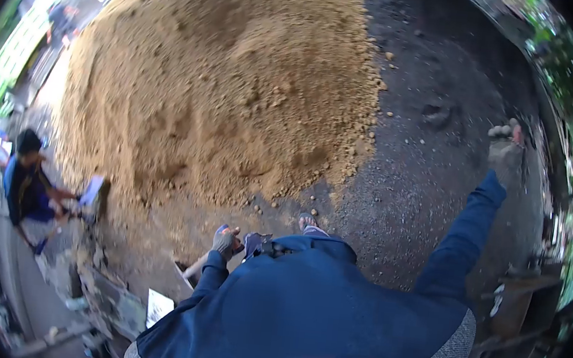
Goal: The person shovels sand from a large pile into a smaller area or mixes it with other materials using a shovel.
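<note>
My right hand [506, 150], in a grey work glove, reaches far out to the right over the dark ground. Its fingertips point forward and apart, with a reddish patch at the outer side. Close to my body, my left hand [225, 241] wears a similar glove and has its fingers curled; I cannot tell what is inside them. A pale wooden handle [197, 265] with a metal edge lies just below that hand, partly hidden by my blue sleeve. Beside it is a dark purple item [256, 242]. My sandalled foot [307, 221] shows ahead.
A large mound of brown soil [233, 84] rises in front. Dark gritty ground [409, 191] lies to its right. Another person [25, 174] at the left holds a pale sheet [91, 190]. A white printed sheet [159, 307] lies among debris at lower left. Boards [523, 298] stand at right.
</note>
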`<state>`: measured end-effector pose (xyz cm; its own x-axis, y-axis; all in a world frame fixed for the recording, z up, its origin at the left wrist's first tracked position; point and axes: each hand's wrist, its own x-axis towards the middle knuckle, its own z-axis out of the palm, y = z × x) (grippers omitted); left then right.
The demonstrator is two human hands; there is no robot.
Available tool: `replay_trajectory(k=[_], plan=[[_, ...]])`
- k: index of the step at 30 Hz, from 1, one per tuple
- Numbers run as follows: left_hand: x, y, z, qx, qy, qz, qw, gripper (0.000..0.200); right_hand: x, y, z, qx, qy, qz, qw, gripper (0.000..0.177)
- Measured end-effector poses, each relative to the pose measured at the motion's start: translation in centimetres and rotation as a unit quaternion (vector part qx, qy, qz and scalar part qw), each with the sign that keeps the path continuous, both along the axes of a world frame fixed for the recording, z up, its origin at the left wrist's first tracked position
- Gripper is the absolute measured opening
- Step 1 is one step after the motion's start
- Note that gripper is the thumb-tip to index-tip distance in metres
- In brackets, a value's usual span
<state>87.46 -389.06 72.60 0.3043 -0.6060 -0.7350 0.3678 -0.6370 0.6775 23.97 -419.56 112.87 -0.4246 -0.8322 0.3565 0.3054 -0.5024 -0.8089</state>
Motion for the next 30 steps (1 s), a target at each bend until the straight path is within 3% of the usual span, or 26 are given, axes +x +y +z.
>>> replay_trajectory(k=[2,3,4,5,6,7,9,11,12,14,15,18,21,22,23,24,25,27,28,29,30], plan=[[0.6,2.1,-1.9,0.003,-0.017,0.002,1.0,0.025,10.2,-1.6,-4.3,0.077,0.015,0.087,0.993,0.037],[1.0,3.5,-3.0,0.022,-0.039,-0.013,0.999,0.022,13.4,-2.7,-8.5,0.163,-0.014,0.18,0.97,0.041],[0.7,4.6,-1.1,0.051,0.015,0.053,0.997,0.022,20.4,-0.6,-10.8,0.196,0.06,0.132,0.97,0.046],[0.0,5.5,2.0,0.076,0.07,0.118,0.988,0.023,22.4,-1.3,-17.5,0.266,0.151,0.196,0.932,0.049],[-0.1,6.7,3.1,0.074,0.036,0.123,0.989,0.023,24.8,0.1,-22.6,0.228,0.296,0.226,0.9,0.048],[0.0,8.0,3.8,0.074,0.0,0.126,0.989,0.023,27.8,2.4,-26.3,0.275,0.24,0.308,0.879,0.047],[0.5,10.9,5.5,0.075,-0.051,0.137,0.986,0.022,30.7,6.0,-34.8,0.429,0.225,0.34,0.806,0.04],[1.0,13.3,7.9,0.072,-0.087,0.152,0.982,0.02,30.1,8.3,-41.5,0.468,0.405,0.442,0.649,0.031],[0.7,14.1,9.8,0.046,-0.114,0.225,0.967,0.02,29.5,10.3,-43.8,0.304,0.572,0.421,0.635,0.035],[1.3,16.5,11.4,0.042,-0.137,0.232,0.962,0.021,27.6,12.9,-48.2,0.059,0.809,0.364,0.457,0.036],[1.6,17.5,12.0,0.041,-0.148,0.232,0.96,0.023,26.5,12.9,-49.7,-0.005,0.889,0.334,0.313,0.033],[2.3,19.9,13.4,0.08,-0.186,0.229,0.952,0.026,24.0,12.0,-50.4,-0.067,0.852,0.417,0.31,0.027],[2.8,20.3,12.4,0.097,-0.266,0.243,0.928,0.029,27.4,7.4,-51.6,-0.099,0.886,0.408,0.198,0.024],[3.6,19.6,12.0,0.079,-0.325,0.236,0.912,0.029,29.4,6.6,-50.8,-0.113,0.877,0.403,0.238,0.023],[4.4,19.0,11.9,0.062,-0.381,0.226,0.894,0.028,31.9,5.5,-50.2,-0.138,0.883,0.388,0.224,0.022],[4.9,17.5,13.6,0.067,-0.354,0.293,0.886,0.026,34.8,5.2,-48.6,-0.161,0.888,0.375,0.212,0.023],[5.8,17.3,13.9,0.055,-0.347,0.315,0.882,0.026,38.1,5.5,-45.2,-0.154,0.885,0.363,0.25,0.025],[7.4,17.3,14.1,0.026,-0.328,0.354,0.875,0.026,41.0,2.4,-47.4,-0.249,0.804,0.353,0.409,0.038],[7.1,17.0,15.9,0.026,-0.283,0.367,0.886,0.026,43.2,1.4,-46.3,-0.169,0.795,0.399,0.425,0.035],[7.2,16.5,19.2,0.025,-0.241,0.38,0.893,0.027,44.3,-0.4,-49.0,-0.074,0.741,0.471,0.472,0.036],[7.5,16.1,21.9,0.025,-0.199,0.394,0.897,0.027,46.0,-1.2,-48.4,-0.272,0.715,0.414,0.494,0.036]])
